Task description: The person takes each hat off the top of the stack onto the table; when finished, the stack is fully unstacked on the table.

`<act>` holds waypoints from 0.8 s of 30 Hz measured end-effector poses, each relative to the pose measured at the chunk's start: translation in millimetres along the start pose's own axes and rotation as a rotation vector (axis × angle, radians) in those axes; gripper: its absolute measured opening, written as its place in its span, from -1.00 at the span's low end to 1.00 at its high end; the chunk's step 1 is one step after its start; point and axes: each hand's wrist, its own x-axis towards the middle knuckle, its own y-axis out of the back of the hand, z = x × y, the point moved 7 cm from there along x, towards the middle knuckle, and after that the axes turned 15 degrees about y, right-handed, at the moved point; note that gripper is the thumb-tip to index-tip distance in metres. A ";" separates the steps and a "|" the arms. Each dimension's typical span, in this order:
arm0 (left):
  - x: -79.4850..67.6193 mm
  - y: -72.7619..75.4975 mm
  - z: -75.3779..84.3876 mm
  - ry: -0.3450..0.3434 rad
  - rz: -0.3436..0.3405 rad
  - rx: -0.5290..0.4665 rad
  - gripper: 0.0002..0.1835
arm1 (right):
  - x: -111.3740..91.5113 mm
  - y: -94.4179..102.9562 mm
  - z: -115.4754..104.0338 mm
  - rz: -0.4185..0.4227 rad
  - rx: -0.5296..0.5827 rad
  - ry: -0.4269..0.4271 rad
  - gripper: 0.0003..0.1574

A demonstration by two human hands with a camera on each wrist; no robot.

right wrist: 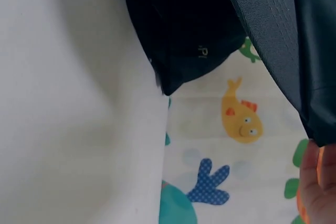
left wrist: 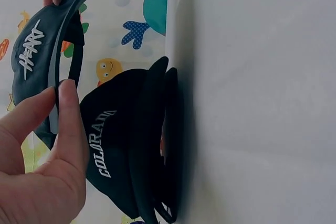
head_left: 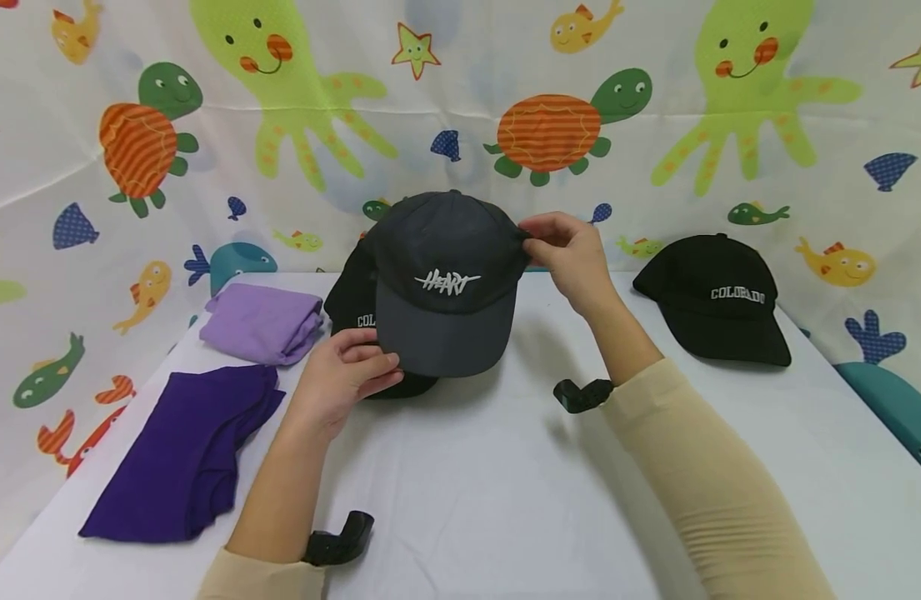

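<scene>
A dark cap with white HEART lettering (head_left: 448, 250) is held up in both hands, its front facing me. My left hand (head_left: 347, 371) pinches the brim at its lower left between thumb and fingers. The right hand (head_left: 573, 254) grips the cap's side edge at the upper right. Behind the raised cap, and partly hidden by it, a black COLORADO cap (head_left: 351, 292) sits on the table. In the left wrist view, this COLORADO cap (left wrist: 113, 135) has a second dark brim (left wrist: 171, 98) under its own.
Another black COLORADO cap (head_left: 718, 296) lies at the back right of the white table (head_left: 505, 500). On the left are a folded lilac cloth (head_left: 261, 321) and a dark purple cloth (head_left: 182, 454). A curtain with sea animals (head_left: 460, 100) hangs behind.
</scene>
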 end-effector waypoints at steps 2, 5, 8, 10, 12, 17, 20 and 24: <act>0.9 -3.3 0.5 -0.004 0.000 -0.003 -0.39 | 0.5 3.8 1.6 0.005 0.006 -0.006 -0.68; 2.4 -8.4 0.5 -0.005 -0.006 -0.004 -0.41 | 0.2 9.8 2.6 0.009 0.017 -0.010 -0.69; 4.6 -13.2 0.2 0.000 -0.011 0.000 -0.42 | 0.3 15.6 2.2 0.015 0.019 -0.003 -0.70; 6.6 -15.8 0.2 0.002 -0.010 0.003 -0.43 | 0.7 19.0 1.0 0.019 0.011 0.000 -0.70; 8.1 -19.0 0.8 -0.001 -0.012 0.004 -0.41 | 1.0 22.3 -1.3 0.023 -0.005 0.000 -0.71; 11.4 -26.5 2.1 0.005 -0.019 0.010 -0.40 | 0.4 30.2 -5.7 0.024 -0.030 0.000 -0.70; 13.4 -31.3 2.8 0.010 -0.024 0.012 -0.42 | 1.0 35.2 -6.6 0.022 -0.027 0.007 -0.71; 16.8 -39.3 3.8 0.009 -0.042 0.010 -0.43 | 0.0 43.9 -7.1 0.031 -0.046 0.012 -0.72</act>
